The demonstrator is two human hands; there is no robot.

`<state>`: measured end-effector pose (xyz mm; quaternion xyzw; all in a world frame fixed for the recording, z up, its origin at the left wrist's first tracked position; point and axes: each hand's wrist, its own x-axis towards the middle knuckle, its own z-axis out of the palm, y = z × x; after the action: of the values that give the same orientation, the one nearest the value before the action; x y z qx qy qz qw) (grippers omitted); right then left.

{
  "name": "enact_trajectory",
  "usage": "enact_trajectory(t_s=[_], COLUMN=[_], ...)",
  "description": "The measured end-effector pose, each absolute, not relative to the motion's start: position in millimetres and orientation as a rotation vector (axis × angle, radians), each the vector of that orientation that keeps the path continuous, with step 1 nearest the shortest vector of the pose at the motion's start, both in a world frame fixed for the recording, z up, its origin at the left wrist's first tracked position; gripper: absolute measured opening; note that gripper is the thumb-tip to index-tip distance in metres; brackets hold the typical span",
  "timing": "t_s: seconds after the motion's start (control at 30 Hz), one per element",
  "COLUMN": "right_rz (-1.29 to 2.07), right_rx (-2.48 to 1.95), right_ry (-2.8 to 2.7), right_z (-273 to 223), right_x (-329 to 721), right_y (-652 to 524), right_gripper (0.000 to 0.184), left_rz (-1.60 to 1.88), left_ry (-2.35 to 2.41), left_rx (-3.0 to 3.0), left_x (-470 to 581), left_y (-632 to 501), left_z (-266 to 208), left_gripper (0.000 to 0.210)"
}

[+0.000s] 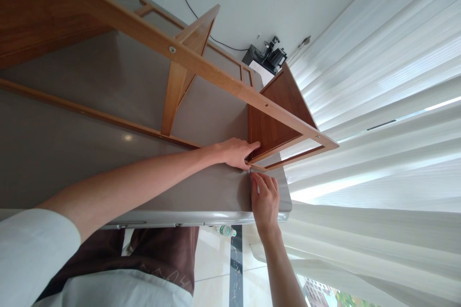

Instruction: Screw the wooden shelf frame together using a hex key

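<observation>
A wooden shelf unit (223, 84) with slatted side frames and cross panels rests on the grey tabletop (201, 187). My left hand (237, 152) grips its lower rail at the near right corner, one finger stretched against the reddish-brown end panel (275, 124). Just below that corner, my right hand (265, 196) is closed in a pinch, fingertips at the rail's outer side. A thin, small metal-looking piece shows at those fingertips, too small to name. Round metal fasteners sit in the upper rail (201, 68).
Sheer white curtains (378, 163) hang close on the right, past the table's end. A black kettle (277, 59) stands on a small cabinet (261, 68) by the wall. Below the table edge a plastic bottle (226, 230) lies on the tiled floor.
</observation>
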<state>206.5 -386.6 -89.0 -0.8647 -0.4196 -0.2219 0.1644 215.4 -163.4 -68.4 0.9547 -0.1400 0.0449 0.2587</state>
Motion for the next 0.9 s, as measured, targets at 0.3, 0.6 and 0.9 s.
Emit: enact_trajectory(t_s=[0.3,0.6,0.9], right_rz=[-0.748,-0.683,-0.570], right_rx=[-2.557,-2.582,-2.443], right_ry=[-1.324,-1.437,-1.128], right_z=[-86,-76,-89], right_x=[206,208,216], right_y=[-383,-380,-384], right_gripper=[0.025,0.034,0.023], left_rz=[0.117,0.098,0.105], left_ry=[-0.401,-0.393,-0.389], left_rx=[2.584,2.573,2.565], left_x=[216,216,216], left_y=[-163,-163,-163], left_z=[-66,-67,-68], left_gripper=[0.054,0.058,0.060])
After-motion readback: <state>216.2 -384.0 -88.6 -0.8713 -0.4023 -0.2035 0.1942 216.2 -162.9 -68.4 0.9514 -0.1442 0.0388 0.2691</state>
